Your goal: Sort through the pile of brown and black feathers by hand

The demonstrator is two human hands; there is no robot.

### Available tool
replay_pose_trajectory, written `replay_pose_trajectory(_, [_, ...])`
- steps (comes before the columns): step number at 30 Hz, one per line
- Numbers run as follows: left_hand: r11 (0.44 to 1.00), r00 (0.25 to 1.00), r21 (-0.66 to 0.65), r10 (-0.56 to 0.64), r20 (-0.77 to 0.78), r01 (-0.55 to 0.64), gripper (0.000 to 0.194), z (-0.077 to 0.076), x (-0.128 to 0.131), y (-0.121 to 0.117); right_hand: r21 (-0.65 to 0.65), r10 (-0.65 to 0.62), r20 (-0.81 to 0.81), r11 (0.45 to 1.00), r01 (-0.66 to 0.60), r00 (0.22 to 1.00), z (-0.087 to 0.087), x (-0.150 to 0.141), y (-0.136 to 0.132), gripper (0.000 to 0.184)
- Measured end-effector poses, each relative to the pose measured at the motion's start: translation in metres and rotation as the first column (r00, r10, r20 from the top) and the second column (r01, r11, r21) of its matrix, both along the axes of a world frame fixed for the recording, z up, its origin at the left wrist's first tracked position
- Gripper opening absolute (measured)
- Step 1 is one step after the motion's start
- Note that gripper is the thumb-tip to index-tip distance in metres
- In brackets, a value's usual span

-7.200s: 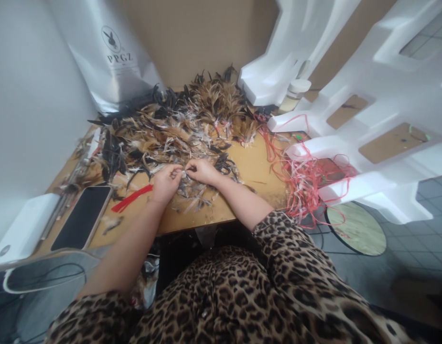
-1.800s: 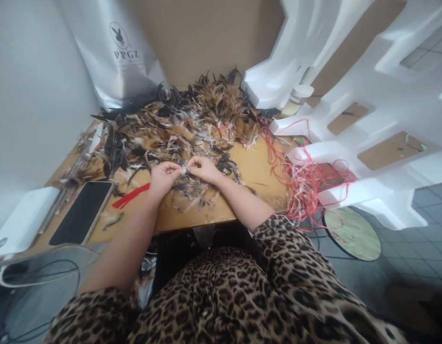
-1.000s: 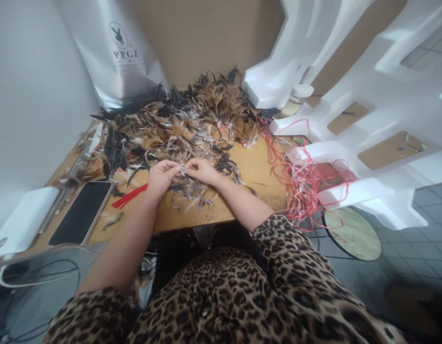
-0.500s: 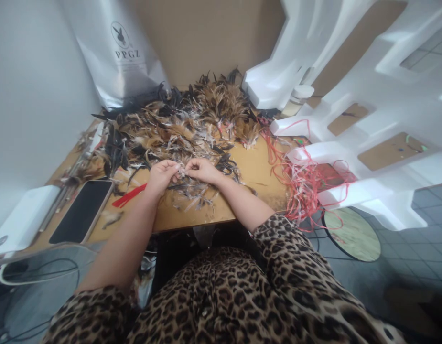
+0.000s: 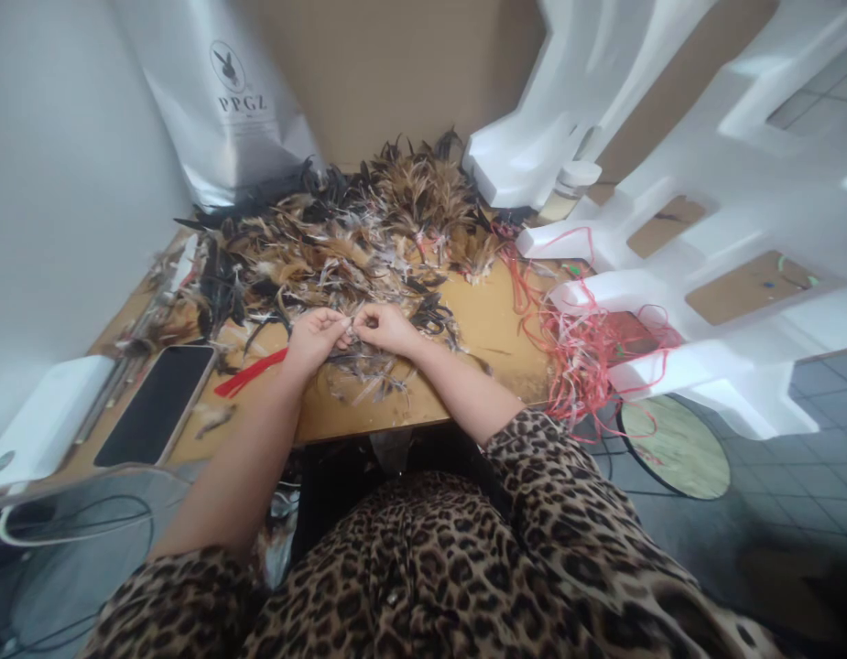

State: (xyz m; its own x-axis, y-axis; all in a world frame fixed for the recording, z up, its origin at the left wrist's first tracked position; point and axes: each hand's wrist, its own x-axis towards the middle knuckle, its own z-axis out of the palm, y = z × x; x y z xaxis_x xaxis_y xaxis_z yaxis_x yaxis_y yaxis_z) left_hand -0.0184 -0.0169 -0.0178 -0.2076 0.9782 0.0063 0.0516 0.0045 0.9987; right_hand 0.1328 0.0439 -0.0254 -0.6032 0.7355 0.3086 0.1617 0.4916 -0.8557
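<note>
My left hand [image 5: 315,340] and my right hand [image 5: 385,329] meet fingertip to fingertip at the near side of a feather pile [image 5: 313,256]. Both are pinched closed on a small feather [image 5: 350,337], whose pale base shows between the fingertips; the rest of it is mostly covered. Brown, black and white feathers make up the pile. Beneath my hands lie loose grey feather scraps [image 5: 374,377] on the wooden table [image 5: 368,417]. Beside my left wrist is a bundle of red strips [image 5: 251,372].
A phone [image 5: 155,405] and a white power bank [image 5: 48,421] with a cable lie at left. Behind the feathers stands a silver bag [image 5: 237,119]. Tangled pink ribbon [image 5: 588,357], white foam pieces [image 5: 670,265] and a lidded jar [image 5: 570,188] are at right, above a round stool [image 5: 674,448].
My hands stay over the same spot, with small shifts of the fingertips. They are a little closer together than half a second ago. The things around them lie as before.
</note>
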Motion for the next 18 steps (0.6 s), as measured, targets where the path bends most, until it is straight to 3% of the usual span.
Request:
replay_pose_trajectory(10, [0.999, 0.998, 0.031, -0.037, -0.05, 0.039, 0.026, -0.005, 0.0, 0.001, -0.183, -0.037, -0.006, 0.982, 0.035, 0.999, -0.001, -0.006, 0.001, 0.023])
replay_pose_trajectory(18, [0.999, 0.999, 0.046, 0.024, -0.041, -0.022, 0.031, -0.007, 0.011, 0.003, -0.061, -0.041, 0.061, 0.997, 0.045, 0.997, 0.002, -0.004, -0.003, 0.021])
